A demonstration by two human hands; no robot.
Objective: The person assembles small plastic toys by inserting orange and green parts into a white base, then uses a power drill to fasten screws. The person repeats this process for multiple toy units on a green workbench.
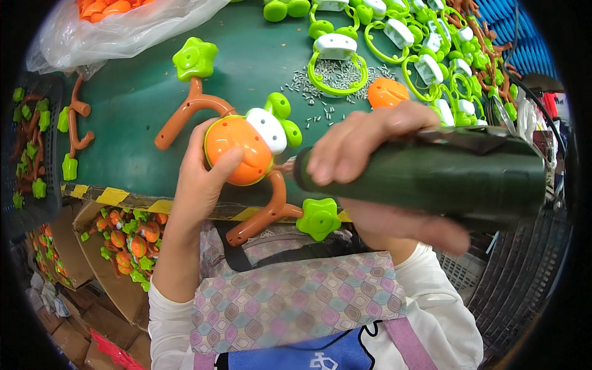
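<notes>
My left hand is closed around a plastic toy with a rounded orange shell, its thumb pressed on the shell. A white piece with green knobs joins the shell's upper right. Two brown forked plastic branches stick out of the toy, one up and left, one down, each ending in a green flower. My right hand grips a dark green cylindrical power screwdriver lying nearly level. Its tip meets the toy's side beside the lower branch; the exact contact spot is too small to make out.
Loose screws lie scattered on the green table beyond the driver, with an orange shell next to them. Green ring frames pile at the far right. A plastic bag holds orange parts. A box of finished-looking toys stands below left.
</notes>
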